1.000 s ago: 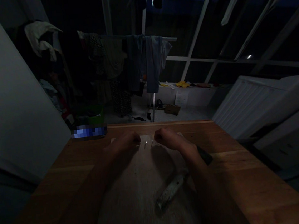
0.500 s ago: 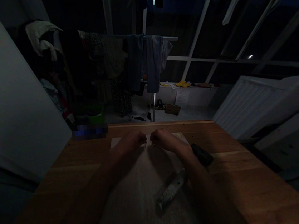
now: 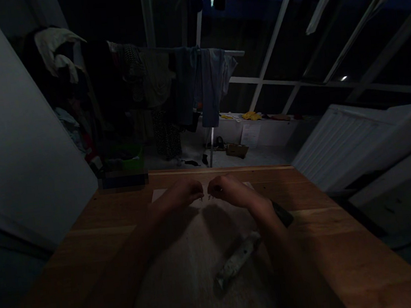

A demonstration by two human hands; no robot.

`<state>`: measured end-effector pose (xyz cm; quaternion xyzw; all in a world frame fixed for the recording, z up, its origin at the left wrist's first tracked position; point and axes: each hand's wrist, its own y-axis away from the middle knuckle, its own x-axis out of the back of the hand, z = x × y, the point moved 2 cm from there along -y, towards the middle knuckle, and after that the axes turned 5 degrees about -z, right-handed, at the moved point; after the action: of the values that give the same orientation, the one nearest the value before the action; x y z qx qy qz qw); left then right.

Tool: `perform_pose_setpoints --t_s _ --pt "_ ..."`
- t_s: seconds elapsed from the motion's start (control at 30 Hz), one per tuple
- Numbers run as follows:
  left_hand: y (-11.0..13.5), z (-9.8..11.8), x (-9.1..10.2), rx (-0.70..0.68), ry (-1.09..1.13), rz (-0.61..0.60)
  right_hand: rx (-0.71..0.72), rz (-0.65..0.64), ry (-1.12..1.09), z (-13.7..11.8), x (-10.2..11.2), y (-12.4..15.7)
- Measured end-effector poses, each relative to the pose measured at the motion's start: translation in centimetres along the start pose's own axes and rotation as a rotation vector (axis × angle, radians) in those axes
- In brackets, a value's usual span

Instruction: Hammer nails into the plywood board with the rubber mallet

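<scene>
Over the far end of a pale board, my left hand and my right hand face each other with a narrow gap between them. Both are closed in a pinch. Small, thin, pale bits show just below the fingertips of each hand, too small and dim to name. Nearer to me on the board lies a long, narrow, whitish thing with dark specks, set at a slant; it resembles a folded utility knife, but the dark hides its kind. Part of a dark block-like object shows beyond my right forearm.
The board lies on a wooden table. Past its far edge stand a green basket and a rack with hanging clothes. A white panel rises at left, a white ribbed unit at right.
Both hands have shifted slightly, the right wrist and forearm moving a little to the right and covering more of the dark object. The fingers stay pinched.
</scene>
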<state>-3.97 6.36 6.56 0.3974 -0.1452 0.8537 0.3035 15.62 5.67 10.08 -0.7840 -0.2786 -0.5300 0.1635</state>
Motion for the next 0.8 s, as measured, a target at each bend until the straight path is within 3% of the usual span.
perform_pose_setpoints --t_s 0.17,0.33,0.67,0.8 --pt "0.7 2.0 1.7 -0.043 0.065 -0.111 0.047 -0.040 -0.221 -0.7 1.0 1.0" --pt "1.2 3.1 2.2 -0.106 0.160 -0.176 0.041 -0.095 -0.312 -1.6 1.3 1.3" --pt "1.6 3.6 2.4 -0.117 0.188 -0.184 -0.031 -0.151 -0.321 -2.3 1.2 1.2" --pt "1.6 3.7 2.3 -0.132 0.220 -0.200 -0.059 -0.207 -0.442 -2.0 0.7 1.2"
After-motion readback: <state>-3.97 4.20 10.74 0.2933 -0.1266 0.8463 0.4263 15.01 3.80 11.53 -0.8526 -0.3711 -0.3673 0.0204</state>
